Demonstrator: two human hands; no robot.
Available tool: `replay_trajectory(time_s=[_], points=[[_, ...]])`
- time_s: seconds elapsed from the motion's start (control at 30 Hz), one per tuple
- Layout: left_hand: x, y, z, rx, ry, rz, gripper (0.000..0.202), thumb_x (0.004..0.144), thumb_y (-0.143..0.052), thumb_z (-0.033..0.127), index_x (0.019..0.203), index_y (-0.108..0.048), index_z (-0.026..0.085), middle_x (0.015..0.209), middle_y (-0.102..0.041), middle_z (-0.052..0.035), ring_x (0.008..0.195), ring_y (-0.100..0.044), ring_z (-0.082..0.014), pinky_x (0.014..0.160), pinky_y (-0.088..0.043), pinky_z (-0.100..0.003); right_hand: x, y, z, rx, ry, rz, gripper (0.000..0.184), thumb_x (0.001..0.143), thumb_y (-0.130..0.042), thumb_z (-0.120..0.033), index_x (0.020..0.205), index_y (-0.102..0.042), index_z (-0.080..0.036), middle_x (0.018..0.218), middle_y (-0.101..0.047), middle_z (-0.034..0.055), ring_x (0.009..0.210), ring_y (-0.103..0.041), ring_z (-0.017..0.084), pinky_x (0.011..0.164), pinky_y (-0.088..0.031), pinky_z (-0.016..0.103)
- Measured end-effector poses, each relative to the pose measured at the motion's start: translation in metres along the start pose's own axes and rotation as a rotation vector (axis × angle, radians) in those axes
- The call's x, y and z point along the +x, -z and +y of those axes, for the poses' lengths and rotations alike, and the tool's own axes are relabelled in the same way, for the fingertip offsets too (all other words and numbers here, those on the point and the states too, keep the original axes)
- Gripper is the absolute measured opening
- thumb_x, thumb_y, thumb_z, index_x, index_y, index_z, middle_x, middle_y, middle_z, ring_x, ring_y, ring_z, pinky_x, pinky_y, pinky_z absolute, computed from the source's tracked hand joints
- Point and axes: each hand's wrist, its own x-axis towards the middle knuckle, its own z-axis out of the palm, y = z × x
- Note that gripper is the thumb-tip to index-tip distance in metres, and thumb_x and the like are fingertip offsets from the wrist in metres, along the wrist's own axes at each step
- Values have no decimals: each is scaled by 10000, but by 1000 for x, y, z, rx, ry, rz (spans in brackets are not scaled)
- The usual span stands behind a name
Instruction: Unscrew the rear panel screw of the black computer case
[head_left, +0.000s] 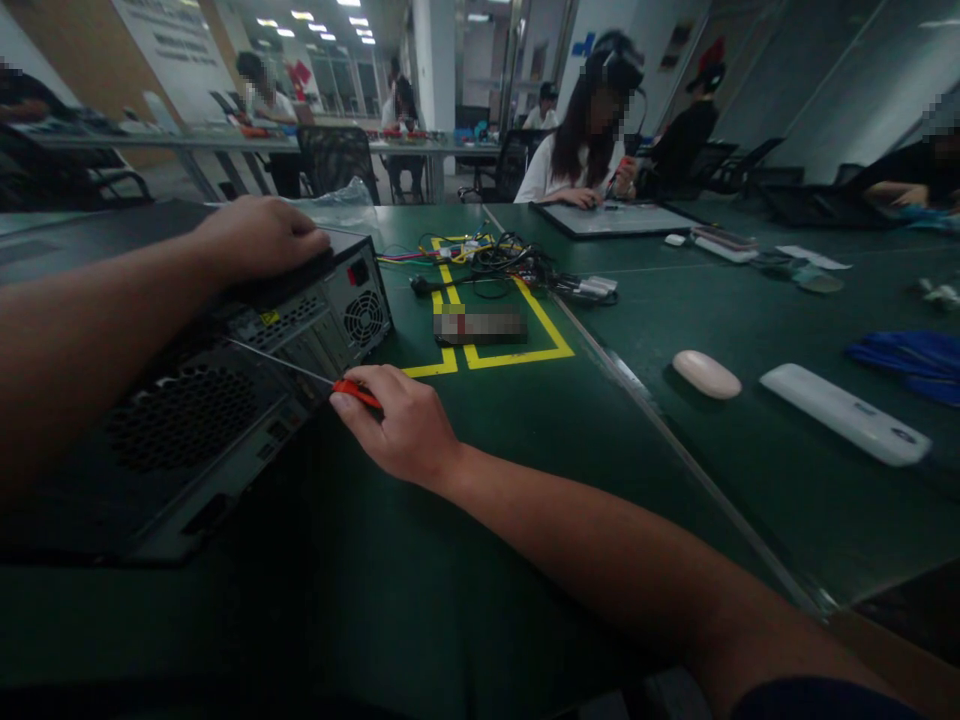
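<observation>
A black and grey desktop computer case (pixel 315 335) lies on the left part of the table, its rear panel with fan grilles and ports turned toward me. My left hand (pixel 259 238) presses on its top near the rear edge, fingers bent and close together, holding it. In my right hand (pixel 405 420) is a screwdriver (pixel 358 393) with an orange-red handle, pinched between thumb and fingers. Its long thin shaft points left at the rear panel. The tip meets dark metal below my left forearm; whether it sits in a screw I cannot tell.
Behind the case lie tangled cables (pixel 517 262) and a blurred-out item (pixel 480 325) among yellow tape lines. To the right are a pinkish oval case (pixel 706 374), a white elongated device (pixel 844 412) and blue cloth-like material (pixel 911 362). Across the table a person works over a flat panel (pixel 622 220).
</observation>
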Motion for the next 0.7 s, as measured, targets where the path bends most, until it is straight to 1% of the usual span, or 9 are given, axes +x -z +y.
replay_trajectory(time_s=[0.1,0.2,0.37,0.5,0.63,0.7], points=[[0,0,0,-5,0,0,638,828,-303,560,1059,-682,101,920,-629,-142,911,-566,-289,774,-414,-402,0,0,0,20,1,-5,360,932,-366,-448,1085,-519,-159,1001,-623,47,940,-592,124,847,-447,242],[0,0,0,-5,8,-6,635,828,-311,560,1060,-679,98,937,-630,-146,913,-564,-289,781,-415,-405,0,0,0,52,16,-3,339,912,-425,-417,1132,-469,-162,1059,-609,47,957,-595,118,846,-453,234],[-1,1,0,41,-26,-2,614,845,-283,542,977,-697,109,865,-636,-137,810,-577,-263,727,-430,-376,0,0,1,28,48,-17,232,918,-418,-354,1068,-471,-186,988,-609,21,933,-593,116,827,-458,236],[0,1,0,90,-61,30,627,857,-244,535,966,-695,114,861,-638,-137,792,-578,-264,690,-428,-365,0,0,1,7,52,-11,233,921,-418,-363,1061,-473,-186,973,-610,24,908,-593,119,807,-459,240],[1,1,-1,95,-76,14,624,860,-244,522,959,-697,105,841,-638,-134,778,-577,-252,690,-427,-358,0,0,2,1,51,-5,228,919,-426,-361,1059,-477,-187,964,-613,18,892,-595,118,787,-459,235],[1,0,-2,88,-61,15,629,857,-254,536,988,-694,106,848,-639,-133,786,-577,-251,702,-429,-359,0,-1,2,6,49,-5,232,919,-427,-365,1061,-476,-189,976,-613,17,897,-597,120,786,-461,236]])
